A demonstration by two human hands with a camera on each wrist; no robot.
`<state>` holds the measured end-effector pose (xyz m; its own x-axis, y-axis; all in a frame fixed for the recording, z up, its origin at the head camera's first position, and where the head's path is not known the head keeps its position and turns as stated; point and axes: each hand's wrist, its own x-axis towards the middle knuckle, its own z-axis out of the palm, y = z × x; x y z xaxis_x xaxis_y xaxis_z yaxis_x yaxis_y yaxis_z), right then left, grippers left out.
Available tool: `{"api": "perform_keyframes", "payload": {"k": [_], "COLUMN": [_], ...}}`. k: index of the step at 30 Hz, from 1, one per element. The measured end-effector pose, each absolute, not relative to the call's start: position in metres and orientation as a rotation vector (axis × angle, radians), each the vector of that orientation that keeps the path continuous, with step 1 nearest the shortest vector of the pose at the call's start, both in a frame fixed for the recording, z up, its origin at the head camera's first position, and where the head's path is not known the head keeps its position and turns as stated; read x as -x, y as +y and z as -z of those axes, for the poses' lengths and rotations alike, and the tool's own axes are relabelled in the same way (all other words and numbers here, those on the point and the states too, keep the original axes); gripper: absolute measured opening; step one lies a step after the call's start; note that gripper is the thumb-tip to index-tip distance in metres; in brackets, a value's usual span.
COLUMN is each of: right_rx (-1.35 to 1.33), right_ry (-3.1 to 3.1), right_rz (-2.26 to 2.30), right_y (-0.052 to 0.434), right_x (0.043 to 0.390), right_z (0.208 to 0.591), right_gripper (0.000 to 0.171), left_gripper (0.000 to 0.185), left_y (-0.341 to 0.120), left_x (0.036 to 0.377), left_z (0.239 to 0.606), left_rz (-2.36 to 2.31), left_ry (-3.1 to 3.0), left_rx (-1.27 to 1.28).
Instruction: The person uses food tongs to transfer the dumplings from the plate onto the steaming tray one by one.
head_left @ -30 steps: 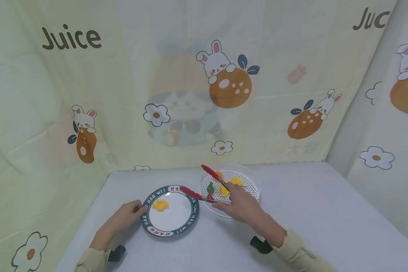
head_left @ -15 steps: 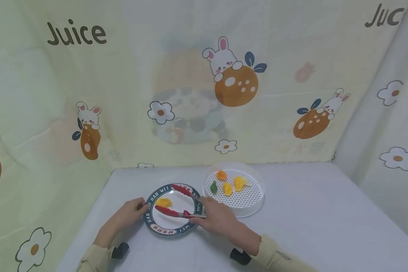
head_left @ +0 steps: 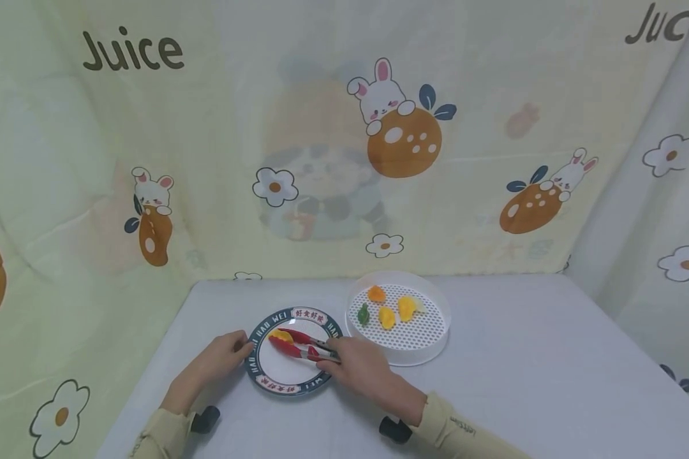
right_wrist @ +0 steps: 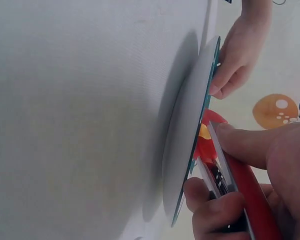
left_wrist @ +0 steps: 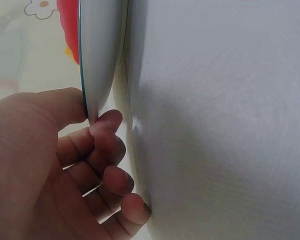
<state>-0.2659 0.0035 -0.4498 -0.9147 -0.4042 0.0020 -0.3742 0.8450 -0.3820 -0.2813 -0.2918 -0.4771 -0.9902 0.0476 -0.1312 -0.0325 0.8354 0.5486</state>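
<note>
Yellow piece (head_left: pixel 279 335), seemingly dumpling, on plate (head_left: pixel 264 380)

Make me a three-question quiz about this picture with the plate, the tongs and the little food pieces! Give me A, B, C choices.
1. Where are the tips of the red tongs?
A. over the plate
B. over the white strainer tray
C. on the bare table

2. How many food pieces lie in the white strainer tray?
A. one
B. four
C. seven

3. What is the left hand doing?
A. lying flat, away from everything
B. holding a cup
C. holding the plate's rim

Answers:
1. A, the red tips sit by the yellow piece on the plate.
2. B, an orange piece, a green piece and two yellow pieces show there.
3. C, its thumb and fingers pinch the rim, while the right hand grips the tongs.
</note>
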Motion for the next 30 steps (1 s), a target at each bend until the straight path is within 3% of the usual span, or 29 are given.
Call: {"api": "perform_keyframes", "payload": {"k": [16, 22, 30], "right_rx": [0.553, 0.55, 0.476], "right_ry": [2.929, 2.959, 3.015], "right_rz": [0.667, 0.685, 0.675], "right_y": [0.016, 0.033, 0.066], "right_x": [0.259, 0.259, 0.257], "right_z": [0.426, 0.425, 0.413], "right_gripper": [0.05, 0.043, 0.046], "left_gripper": [0.015, 0.017, 0.018], "left_y": [-0.29, -0.29, -0.291], "left_x": [0.283, 0.283, 0.283], "left_z": [0.477, 0.479, 0.48], "left_rz": [-0.816, -0.803, -0.808], "left_ry": [2.893, 2.908, 2.923], "left_rx": [-0.003, -0.008, -0.034]}}
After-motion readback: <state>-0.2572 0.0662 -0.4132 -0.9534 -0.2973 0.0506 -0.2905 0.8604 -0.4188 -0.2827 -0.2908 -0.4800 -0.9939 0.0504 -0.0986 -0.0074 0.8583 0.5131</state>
